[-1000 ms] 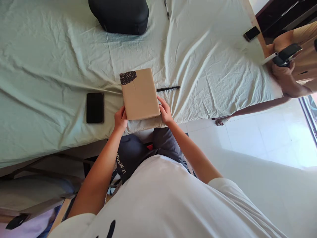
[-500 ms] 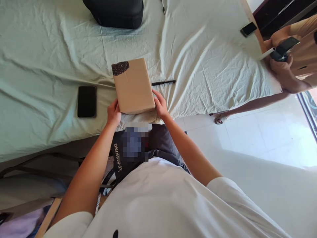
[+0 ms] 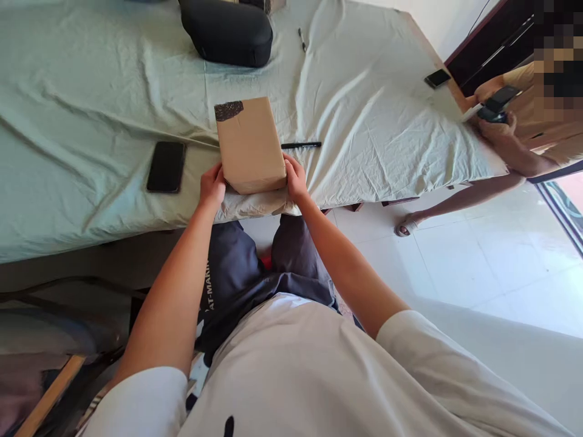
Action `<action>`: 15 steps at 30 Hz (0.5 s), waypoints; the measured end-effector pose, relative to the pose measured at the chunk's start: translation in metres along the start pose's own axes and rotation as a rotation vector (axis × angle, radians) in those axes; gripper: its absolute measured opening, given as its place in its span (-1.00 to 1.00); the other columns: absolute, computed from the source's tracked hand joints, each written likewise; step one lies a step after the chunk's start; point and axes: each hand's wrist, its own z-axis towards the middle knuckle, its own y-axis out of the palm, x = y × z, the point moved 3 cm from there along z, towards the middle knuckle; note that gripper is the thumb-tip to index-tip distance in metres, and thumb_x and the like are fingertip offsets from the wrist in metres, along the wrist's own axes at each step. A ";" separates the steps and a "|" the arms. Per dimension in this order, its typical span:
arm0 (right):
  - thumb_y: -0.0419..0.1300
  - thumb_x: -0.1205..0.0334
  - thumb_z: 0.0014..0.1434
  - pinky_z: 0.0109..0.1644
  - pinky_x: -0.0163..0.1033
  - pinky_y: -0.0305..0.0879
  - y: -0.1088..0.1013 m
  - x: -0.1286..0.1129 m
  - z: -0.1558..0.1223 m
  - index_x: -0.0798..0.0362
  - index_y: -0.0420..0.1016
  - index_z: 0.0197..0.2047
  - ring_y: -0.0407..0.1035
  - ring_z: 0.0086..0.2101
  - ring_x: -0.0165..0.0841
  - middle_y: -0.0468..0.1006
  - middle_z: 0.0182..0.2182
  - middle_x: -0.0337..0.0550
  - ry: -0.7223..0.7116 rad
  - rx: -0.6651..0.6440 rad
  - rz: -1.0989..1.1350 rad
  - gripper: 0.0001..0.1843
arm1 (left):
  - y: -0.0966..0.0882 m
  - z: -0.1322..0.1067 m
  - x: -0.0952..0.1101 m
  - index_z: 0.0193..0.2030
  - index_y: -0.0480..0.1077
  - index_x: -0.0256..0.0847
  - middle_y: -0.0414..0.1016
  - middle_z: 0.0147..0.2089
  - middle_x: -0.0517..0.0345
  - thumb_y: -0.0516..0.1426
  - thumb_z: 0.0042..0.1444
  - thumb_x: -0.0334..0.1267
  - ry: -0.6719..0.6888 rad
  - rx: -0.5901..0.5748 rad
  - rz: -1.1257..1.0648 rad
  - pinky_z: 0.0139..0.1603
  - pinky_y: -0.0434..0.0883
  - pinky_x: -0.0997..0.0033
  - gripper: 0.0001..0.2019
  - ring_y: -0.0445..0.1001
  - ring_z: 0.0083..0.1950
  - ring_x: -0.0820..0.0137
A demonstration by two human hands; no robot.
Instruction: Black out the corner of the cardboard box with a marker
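Note:
A brown cardboard box with a black scribbled patch on its far left corner stands at the table's near edge. My left hand grips its lower left side. On the opposite side my right hand holds the lower right edge, fingers partly hidden behind the box. Just right of the box lies a black pen, its left end close to the box's side. Left of my left hand a dark phone or small tablet rests flat.
A pale green cloth with wrinkles covers the table. Farther back lie a black case and another pen. A phone is near the right edge, where a seated person holds a dark device.
My view has tilted up a little, showing more of the table's far side. Both hands stay on the box, and its near face shows more now.

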 end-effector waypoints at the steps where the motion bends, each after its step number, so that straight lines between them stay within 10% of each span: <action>1: -0.02 -0.66 0.32 0.60 -0.01 0.27 0.000 -0.002 0.000 -0.14 0.65 0.34 0.44 0.43 -0.14 0.62 0.39 -0.11 0.006 0.014 0.014 -0.05 | 0.001 0.000 0.000 -0.15 0.53 -0.49 0.56 -0.26 0.22 0.09 0.54 -0.38 0.004 0.004 0.005 -0.11 0.24 0.47 -0.74 0.36 -0.14 0.45; 15: 0.15 -0.34 0.31 0.53 -0.04 0.32 0.000 -0.017 -0.002 -0.04 0.70 0.20 0.51 0.34 -0.18 0.71 0.28 -0.03 0.025 0.054 0.105 -0.32 | 0.003 -0.003 0.014 -0.18 0.63 -0.23 0.69 -0.22 -0.04 0.13 0.37 0.07 0.050 0.036 -0.017 -0.06 0.49 0.31 -0.60 0.62 0.02 0.11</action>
